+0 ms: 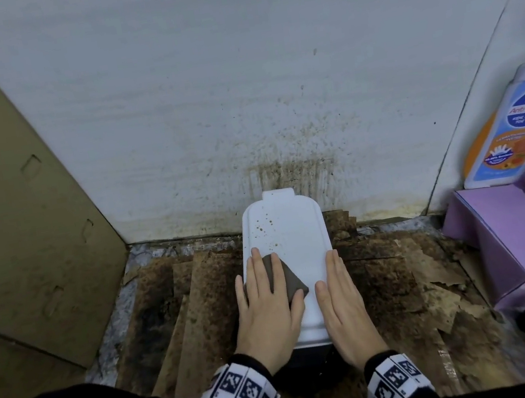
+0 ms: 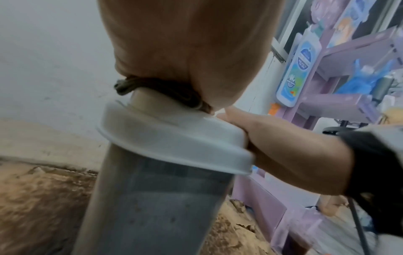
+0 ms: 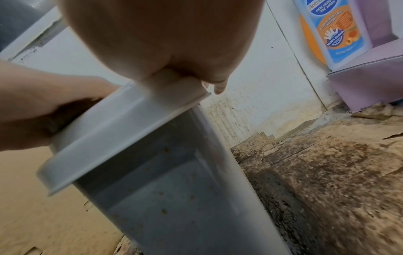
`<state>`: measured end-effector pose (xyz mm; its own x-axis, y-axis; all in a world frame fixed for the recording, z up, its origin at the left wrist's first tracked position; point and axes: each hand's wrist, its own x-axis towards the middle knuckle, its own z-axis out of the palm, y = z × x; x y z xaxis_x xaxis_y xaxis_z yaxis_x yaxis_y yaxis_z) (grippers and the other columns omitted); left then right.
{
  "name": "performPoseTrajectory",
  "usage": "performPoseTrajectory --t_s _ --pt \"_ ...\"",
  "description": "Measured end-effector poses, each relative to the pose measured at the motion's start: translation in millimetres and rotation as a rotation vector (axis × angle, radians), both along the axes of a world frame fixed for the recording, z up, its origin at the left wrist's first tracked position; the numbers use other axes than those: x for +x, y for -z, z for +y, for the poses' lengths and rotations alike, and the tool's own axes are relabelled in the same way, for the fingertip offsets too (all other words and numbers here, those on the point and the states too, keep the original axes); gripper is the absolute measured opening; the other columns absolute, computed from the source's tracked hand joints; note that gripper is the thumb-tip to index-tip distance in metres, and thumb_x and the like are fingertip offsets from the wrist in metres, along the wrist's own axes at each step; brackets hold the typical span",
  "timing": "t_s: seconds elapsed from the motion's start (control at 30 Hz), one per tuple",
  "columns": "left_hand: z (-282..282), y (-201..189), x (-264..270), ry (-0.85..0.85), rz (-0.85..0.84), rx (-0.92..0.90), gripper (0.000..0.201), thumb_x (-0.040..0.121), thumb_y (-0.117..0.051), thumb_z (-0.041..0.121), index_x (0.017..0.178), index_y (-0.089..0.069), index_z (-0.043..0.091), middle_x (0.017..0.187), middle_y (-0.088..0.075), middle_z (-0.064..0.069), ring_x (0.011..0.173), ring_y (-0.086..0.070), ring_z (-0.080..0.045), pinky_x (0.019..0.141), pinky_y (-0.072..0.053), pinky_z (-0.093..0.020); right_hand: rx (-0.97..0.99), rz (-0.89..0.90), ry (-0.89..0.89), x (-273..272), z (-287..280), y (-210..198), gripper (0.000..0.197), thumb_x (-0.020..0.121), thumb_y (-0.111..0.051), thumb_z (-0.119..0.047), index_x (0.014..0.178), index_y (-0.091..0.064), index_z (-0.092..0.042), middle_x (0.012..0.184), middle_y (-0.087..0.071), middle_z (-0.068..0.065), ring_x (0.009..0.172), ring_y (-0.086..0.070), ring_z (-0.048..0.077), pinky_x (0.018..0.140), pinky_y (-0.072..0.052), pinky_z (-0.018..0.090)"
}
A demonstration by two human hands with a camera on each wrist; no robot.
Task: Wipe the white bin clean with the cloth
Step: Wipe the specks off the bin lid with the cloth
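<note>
The white bin stands on the floor against the wall, its lid closed and dotted with brown spots at the far left. My left hand lies flat, fingers straight, pressing a dark brown cloth onto the lid's near left part. My right hand rests flat along the lid's right edge. In the left wrist view the cloth is squeezed between palm and lid, above the grey bin body. The right wrist view shows the lid from the side, with the left hand beyond it.
A cardboard panel leans at the left. The wall behind the bin is splattered brown. A purple box and a soap bottle crowd the right side. Stained, torn cardboard covers the floor.
</note>
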<state>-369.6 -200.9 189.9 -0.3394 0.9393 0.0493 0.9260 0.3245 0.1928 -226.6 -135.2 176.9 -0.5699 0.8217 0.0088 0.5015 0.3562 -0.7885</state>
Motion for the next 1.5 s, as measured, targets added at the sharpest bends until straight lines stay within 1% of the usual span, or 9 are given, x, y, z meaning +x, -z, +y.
performPoseTrajectory --t_s 0.13,0.2,0.33,0.57,0.83,1.03,1.2,1.4,1.5 --pt "24 -10 -22 0.068 -0.060 -0.131 0.088 0.088 0.008 0.063 0.161 0.009 0.015 0.166 0.024 -0.015 0.156 0.017 -0.027 0.123 0.009 -0.048 -0.002 -0.018 0.001 0 2 0 0.061 0.106 -0.019 -0.046 0.154 0.016 -0.032 0.158 0.026 -0.024 0.144 0.022 -0.011 0.122 0.006 0.022" --pt "40 -14 -34 0.089 -0.062 -0.167 0.082 0.094 0.003 0.064 0.160 0.016 0.016 0.165 0.029 -0.013 0.154 0.022 -0.026 0.123 0.012 -0.048 0.003 -0.024 -0.002 -1 2 0 0.061 0.107 -0.019 -0.045 0.154 0.016 -0.032 0.158 0.026 -0.024 0.144 0.022 -0.011 0.121 0.007 0.020" --pt "74 -20 -57 0.118 -0.141 -0.208 0.075 0.106 -0.021 0.054 0.160 0.015 0.017 0.164 0.030 -0.012 0.154 0.024 -0.025 0.125 0.010 -0.050 -0.007 -0.030 -0.008 -1 2 -2 0.060 0.107 -0.019 -0.046 0.152 0.019 -0.035 0.156 0.028 -0.027 0.143 0.024 -0.012 0.119 0.008 0.019" --pt "112 -28 -80 0.132 -0.191 -0.210 0.075 0.107 -0.024 0.053 0.161 0.013 0.017 0.165 0.029 -0.013 0.155 0.021 -0.027 0.123 0.012 -0.047 -0.009 -0.037 0.000 -3 2 -4 0.061 0.106 -0.018 -0.049 0.153 0.018 -0.035 0.156 0.028 -0.027 0.143 0.023 -0.012 0.121 0.007 0.020" --pt "87 -26 -74 0.162 -0.251 -0.186 0.073 0.109 -0.027 0.046 0.160 0.012 0.011 0.163 0.031 -0.015 0.153 0.024 -0.029 0.126 0.005 -0.050 -0.013 -0.041 0.003 -1 0 -6 0.061 0.106 -0.019 -0.049 0.153 0.018 -0.035 0.158 0.026 -0.026 0.143 0.022 -0.012 0.120 0.007 0.020" --pt "36 -25 -53 0.201 -0.274 -0.189 0.077 0.107 -0.026 0.049 0.159 0.017 0.013 0.159 0.041 -0.009 0.150 0.033 -0.022 0.127 0.007 -0.044 -0.003 -0.023 0.005 -1 -1 -5 0.060 0.106 -0.019 -0.047 0.152 0.018 -0.035 0.158 0.025 -0.026 0.143 0.021 -0.013 0.121 0.006 0.021" --pt "14 -24 -45 0.207 -0.257 -0.158 0.090 0.088 -0.004 0.067 0.158 0.019 0.015 0.157 0.045 -0.007 0.147 0.038 -0.021 0.123 0.012 -0.033 0.004 -0.029 0.002 -2 0 -3 0.060 0.106 -0.018 -0.047 0.151 0.020 -0.035 0.157 0.027 -0.026 0.143 0.023 -0.012 0.121 0.006 0.021" --pt "36 -28 -55 0.134 -0.353 -0.211 0.077 0.106 -0.027 0.050 0.158 0.019 0.015 0.159 0.041 -0.009 0.150 0.031 -0.027 0.127 0.000 -0.046 0.002 -0.021 -0.001 -3 1 -3 0.059 0.106 -0.019 -0.046 0.150 0.020 -0.036 0.157 0.027 -0.026 0.144 0.022 -0.012 0.120 0.007 0.018" --pt "57 -29 -70 0.107 -0.403 -0.211 0.078 0.107 -0.030 0.049 0.158 0.019 0.015 0.160 0.039 -0.010 0.154 0.021 -0.031 0.127 -0.013 -0.049 0.004 -0.021 0.001 -3 1 -3 0.060 0.106 -0.019 -0.047 0.152 0.019 -0.035 0.157 0.027 -0.027 0.143 0.023 -0.012 0.119 0.008 0.018"
